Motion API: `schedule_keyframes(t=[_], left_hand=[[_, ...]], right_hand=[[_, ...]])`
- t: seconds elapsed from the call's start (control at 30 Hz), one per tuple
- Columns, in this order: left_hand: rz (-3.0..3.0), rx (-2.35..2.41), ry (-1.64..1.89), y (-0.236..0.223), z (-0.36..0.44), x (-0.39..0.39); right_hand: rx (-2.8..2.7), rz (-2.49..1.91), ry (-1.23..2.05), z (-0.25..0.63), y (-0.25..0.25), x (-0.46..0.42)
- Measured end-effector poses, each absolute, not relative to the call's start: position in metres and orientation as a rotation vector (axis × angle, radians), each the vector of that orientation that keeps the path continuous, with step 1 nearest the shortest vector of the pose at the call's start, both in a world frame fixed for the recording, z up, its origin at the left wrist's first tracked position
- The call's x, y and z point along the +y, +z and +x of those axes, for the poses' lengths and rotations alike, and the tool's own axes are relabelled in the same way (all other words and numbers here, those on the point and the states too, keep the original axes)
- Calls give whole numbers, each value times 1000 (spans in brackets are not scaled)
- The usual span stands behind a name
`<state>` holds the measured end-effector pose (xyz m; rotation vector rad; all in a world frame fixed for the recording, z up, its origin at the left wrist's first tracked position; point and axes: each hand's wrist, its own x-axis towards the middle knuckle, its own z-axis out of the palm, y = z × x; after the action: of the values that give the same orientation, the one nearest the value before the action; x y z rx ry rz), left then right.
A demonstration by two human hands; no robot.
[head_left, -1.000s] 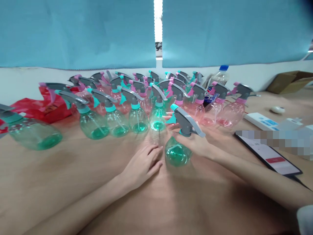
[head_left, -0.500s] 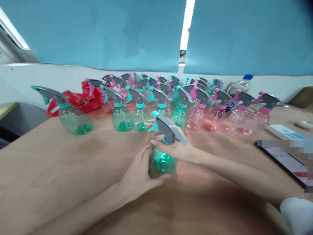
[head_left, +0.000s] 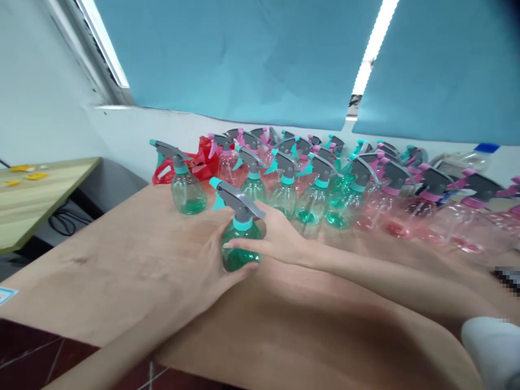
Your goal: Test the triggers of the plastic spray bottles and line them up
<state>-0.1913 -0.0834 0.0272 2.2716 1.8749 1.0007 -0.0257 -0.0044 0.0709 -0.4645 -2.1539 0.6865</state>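
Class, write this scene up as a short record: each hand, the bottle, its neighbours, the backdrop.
Left hand: round the lower part of the spray bottle
Right hand: on the same bottle, thumb across its front
Contents: green liquid
Behind, left to right: teal-collared bottles, then pink-collared bottles
Far left: one teal-collared bottle apart, near a red bag
Backdrop: blue curtain

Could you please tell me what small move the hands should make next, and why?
Probably ease the held spray bottle forward: the left hand and right hand both clasp it, and a gap shows beyond it, between the leftmost bottle and the other turquoise-collared bottles.
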Motion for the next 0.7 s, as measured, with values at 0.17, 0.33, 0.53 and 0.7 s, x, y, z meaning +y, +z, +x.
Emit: schedule_keyframes(t=[0.17, 0.33, 0.53, 0.7], left_hand=[[2228, 1878, 1079, 18, -221, -76], [2199, 1932, 1139, 13, -246, -80], [2065, 1980, 1046, 4, -272, -97], [2035, 1986, 991, 4, -280, -106]], right_hand=[[-2185, -504, 535, -55, 65, -1], [-2208, -571, 519, -84, 69, 15], [-2161, -732, 487, -107, 68, 46], [-2163, -741, 511, -115, 76, 61]])
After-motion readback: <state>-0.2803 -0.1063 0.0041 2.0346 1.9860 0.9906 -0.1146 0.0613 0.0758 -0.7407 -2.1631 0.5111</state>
